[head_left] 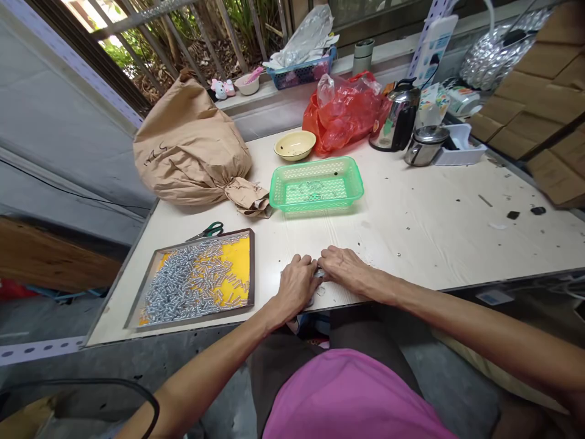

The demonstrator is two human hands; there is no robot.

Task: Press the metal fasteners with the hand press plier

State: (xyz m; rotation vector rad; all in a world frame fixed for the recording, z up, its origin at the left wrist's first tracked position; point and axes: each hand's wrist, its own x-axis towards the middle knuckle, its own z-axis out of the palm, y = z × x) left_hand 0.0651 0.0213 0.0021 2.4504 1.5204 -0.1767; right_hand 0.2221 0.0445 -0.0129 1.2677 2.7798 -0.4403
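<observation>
My left hand and my right hand rest side by side at the table's near edge, fingers curled and meeting over a small metal piece that is mostly hidden between them. To the left lies a brown-framed yellow tray heaped with several small silvery metal parts. Beyond my hands stands a green plastic basket with a few of the same parts in it.
A tied brown paper sack and green-handled scissors sit at the left. At the back are a yellow bowl, a red plastic bag, a steel kettle, a lidded steel pot and cardboard boxes.
</observation>
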